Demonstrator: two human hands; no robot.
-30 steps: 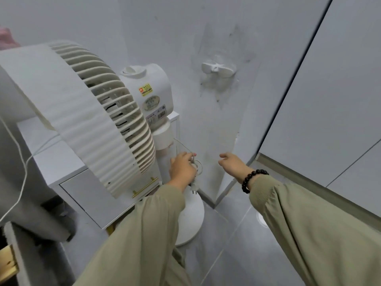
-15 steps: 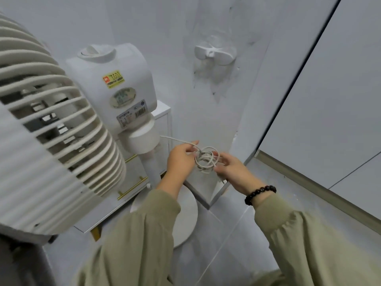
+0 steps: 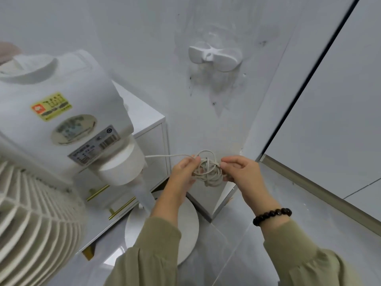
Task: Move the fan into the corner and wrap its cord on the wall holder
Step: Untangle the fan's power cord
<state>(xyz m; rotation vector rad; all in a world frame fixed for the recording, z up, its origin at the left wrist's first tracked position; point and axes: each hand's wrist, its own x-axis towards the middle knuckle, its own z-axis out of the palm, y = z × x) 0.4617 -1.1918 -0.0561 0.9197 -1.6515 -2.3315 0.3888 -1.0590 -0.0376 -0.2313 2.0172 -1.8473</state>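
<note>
Cord (image 3: pixel 208 172) bundled between left hand (image 3: pixel 183 174), right hand (image 3: pixel 240 172), both gripping

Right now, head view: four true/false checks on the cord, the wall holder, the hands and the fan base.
1. The left hand and the right hand both hold the coiled white power cord. True.
2. The cord is wound on the white two-winged plastic wall holder. False: the holder is bare, and the coil is in the hands below it.
3. The black bead bracelet sits on the left wrist. False: it is on the right wrist.
4. The white pedestal fan's round base stands on the grey floor by the white cabinet with brass handles. True.
</note>
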